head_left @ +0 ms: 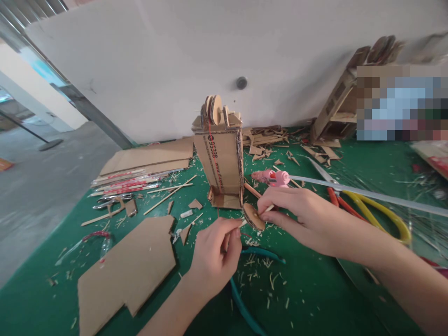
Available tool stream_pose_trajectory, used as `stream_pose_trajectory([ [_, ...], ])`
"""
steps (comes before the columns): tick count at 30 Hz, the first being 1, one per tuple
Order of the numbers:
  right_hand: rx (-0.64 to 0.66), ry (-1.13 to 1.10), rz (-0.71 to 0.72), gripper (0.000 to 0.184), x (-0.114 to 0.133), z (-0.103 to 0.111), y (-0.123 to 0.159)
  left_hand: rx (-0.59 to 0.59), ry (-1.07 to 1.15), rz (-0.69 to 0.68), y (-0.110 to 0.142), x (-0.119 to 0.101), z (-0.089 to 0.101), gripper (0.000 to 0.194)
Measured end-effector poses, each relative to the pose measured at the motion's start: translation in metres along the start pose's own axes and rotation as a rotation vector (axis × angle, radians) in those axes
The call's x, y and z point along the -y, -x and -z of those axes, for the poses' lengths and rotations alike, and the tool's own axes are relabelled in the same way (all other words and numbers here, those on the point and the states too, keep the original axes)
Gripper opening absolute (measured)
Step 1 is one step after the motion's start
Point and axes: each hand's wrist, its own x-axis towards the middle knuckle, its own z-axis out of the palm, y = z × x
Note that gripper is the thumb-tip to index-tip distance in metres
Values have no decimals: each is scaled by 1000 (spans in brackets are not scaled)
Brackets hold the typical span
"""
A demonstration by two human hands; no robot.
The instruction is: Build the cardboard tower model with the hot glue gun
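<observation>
Low over the green table, my right hand (296,212) pinches a thin wooden stick (269,208) that runs through a round cardboard wheel (253,217). On the wheel's other side my left hand (217,247) is closed, its thumb and forefinger pinching the pale end of what looks like the same stick. Just beyond the wheel stands a tall cardboard structure (226,163), with round discs (217,109) at its top. A pink glue gun (271,177) with a long clear glue stick lies behind my right hand.
Yellow-handled scissors (395,224) lie at the right. A large cut cardboard sheet (129,270) and wrapped sticks (133,184) are at the left. A teal curved handle (241,303) lies in front. Scraps litter the table; another cardboard structure (332,102) stands beside a blurred-out area.
</observation>
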Motion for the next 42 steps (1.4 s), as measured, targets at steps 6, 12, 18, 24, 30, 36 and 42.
stream_pose_trajectory([
  [6, -10, 22, 16, 20, 0, -1, 0, -12, -1, -4, 0, 0, 0, 23],
  [12, -36, 14, 41, 19, 1, 0, -2, -22, 13, -4, 0, -1, 0, 24],
  [18, -153, 32, -32, 15, 2, -4, -2, -38, -4, -48, -3, -2, 3, 23],
  [24, -183, -16, -102, 28, -1, -1, 2, -44, -27, -65, -4, -2, 4, 22],
  [30, -195, -185, -132, 23, 0, 12, 8, -88, -58, -44, -3, -1, 5, 25],
  [36, -337, -217, -146, 16, -1, 10, 7, -101, -28, -73, -2, 2, 3, 28],
  [42, -276, -169, -131, 17, -2, 6, 3, -88, -7, -81, -2, 2, 2, 29],
])
